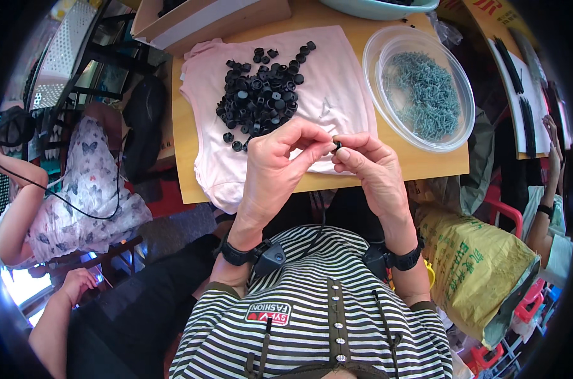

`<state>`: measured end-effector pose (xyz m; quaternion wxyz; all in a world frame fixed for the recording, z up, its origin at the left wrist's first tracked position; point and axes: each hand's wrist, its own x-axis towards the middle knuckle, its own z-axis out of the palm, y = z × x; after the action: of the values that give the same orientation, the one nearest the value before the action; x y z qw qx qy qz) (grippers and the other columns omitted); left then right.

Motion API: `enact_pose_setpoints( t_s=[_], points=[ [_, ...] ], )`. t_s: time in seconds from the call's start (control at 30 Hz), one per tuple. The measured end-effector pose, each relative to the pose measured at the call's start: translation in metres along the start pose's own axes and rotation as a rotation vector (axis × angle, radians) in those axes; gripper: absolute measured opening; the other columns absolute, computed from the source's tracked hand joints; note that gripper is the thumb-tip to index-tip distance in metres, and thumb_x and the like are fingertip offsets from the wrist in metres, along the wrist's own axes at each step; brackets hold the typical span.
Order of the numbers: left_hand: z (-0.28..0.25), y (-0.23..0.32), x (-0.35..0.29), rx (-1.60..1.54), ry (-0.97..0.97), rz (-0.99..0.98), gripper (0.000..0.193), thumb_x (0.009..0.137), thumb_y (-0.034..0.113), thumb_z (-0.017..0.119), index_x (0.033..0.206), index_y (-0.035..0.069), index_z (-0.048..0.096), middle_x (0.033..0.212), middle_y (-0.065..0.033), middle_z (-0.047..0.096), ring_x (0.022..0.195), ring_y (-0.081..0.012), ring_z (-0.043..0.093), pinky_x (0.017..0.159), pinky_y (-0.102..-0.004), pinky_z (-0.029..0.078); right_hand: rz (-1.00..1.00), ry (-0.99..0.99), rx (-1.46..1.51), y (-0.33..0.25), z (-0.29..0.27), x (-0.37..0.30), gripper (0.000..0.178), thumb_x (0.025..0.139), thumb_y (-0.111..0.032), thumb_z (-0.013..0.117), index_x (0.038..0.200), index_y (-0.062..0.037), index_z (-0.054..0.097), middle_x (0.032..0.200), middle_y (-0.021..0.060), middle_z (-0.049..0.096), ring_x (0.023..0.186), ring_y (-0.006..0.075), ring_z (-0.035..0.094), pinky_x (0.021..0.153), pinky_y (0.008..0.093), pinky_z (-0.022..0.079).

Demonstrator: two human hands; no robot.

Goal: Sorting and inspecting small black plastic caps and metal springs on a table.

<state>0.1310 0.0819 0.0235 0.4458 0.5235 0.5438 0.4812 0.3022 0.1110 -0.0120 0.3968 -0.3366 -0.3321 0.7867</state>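
Above the cloth (334,76), the left hand (275,158) and right hand (378,167) pinched 1 black piece (337,146) between their fingertips, where a light, squarely aligned grip probably worked best.

A wooden table (425,165) carries a pale-pink garment (327,69) heaped with small black plastic parts (261,95); a cardboard box (204,20) stands far left, a pale-blue basin (378,9) far right, a clear round tub (376,88) right.

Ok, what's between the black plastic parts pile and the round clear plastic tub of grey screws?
The head view shows pale pink cloth bearing a few loose grey screws, then a narrow strip of tan wooden tabletop.
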Motion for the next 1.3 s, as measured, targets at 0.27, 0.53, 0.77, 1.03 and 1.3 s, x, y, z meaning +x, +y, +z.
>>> enact_pose_setpoints(
  t_s=[0.27,0.53,0.77,1.03,1.3],
  points=[
    [-0.016,-0.003,0.046,0.429,0.093,0.25,0.02,0.079,0.003,0.069,0.099,0.003,0.068,0.103,-0.0079,0.064,0.09,-0.0151,0.06,0.077,-0.0259,0.049,-0.1,0.108,0.057,-0.001,0.001,0.006,0.023,0.085,-0.007,0.067,0.106,0.0018,0.064,0.092,0.0058,0.066,0.078,0.0105,0.061,0.074,0.0222,0.049],
    [-0.021,-0.024,0.09,1.193,0.108,0.428,0.019,0.068,0.007,0.071,0.087,0.008,0.069,0.107,-0.0079,0.055,0.104,-0.0253,0.049,0.086,-0.0374,0.043,-0.068,0.096,0.008,0.002,-0.005,0.003,0.022,0.086,-0.007,0.066,0.106,0.0011,0.063,0.086,0.003,0.063,0.075,0.0092,0.059,0.073,0.0219,0.047],
    [-0.02,-0.027,0.095,1.266,0.088,0.385,0.02,0.067,0.007,0.069,0.087,0.008,0.069,0.106,-0.0083,0.056,0.105,-0.0255,0.049,0.086,-0.0379,0.042,-0.079,0.103,0.018,-0.002,-0.004,-0.001,0.024,0.086,-0.008,0.067,0.108,0.0013,0.061,0.087,0.0028,0.063,0.074,0.0092,0.059,0.073,0.0219,0.047],
    [-0.006,-0.003,0.049,-0.015,-0.017,0.16,0.021,0.081,-0.004,0.066,0.102,0.0,0.063,0.104,-0.0065,0.062,0.09,-0.0135,0.061,0.079,-0.0222,0.048,-0.231,0.122,-0.022,-0.019,0.003,-0.007,0.023,0.085,-0.006,0.066,0.106,0.0012,0.061,0.091,0.0037,0.063,0.074,0.0102,0.059,0.073,0.0223,0.048],
    [0.003,-0.003,0.004,-0.51,0.013,0.055,0.026,0.085,-0.005,0.062,0.11,-0.004,0.056,0.099,-0.0109,0.065,0.092,-0.0174,0.066,0.083,-0.028,0.054,-0.099,0.007,0.279,-0.021,0.006,-0.003,0.027,0.09,-0.01,0.063,0.114,0.0017,0.06,0.096,0.0051,0.064,0.084,0.0088,0.06,0.075,0.0233,0.051]
  ],
)
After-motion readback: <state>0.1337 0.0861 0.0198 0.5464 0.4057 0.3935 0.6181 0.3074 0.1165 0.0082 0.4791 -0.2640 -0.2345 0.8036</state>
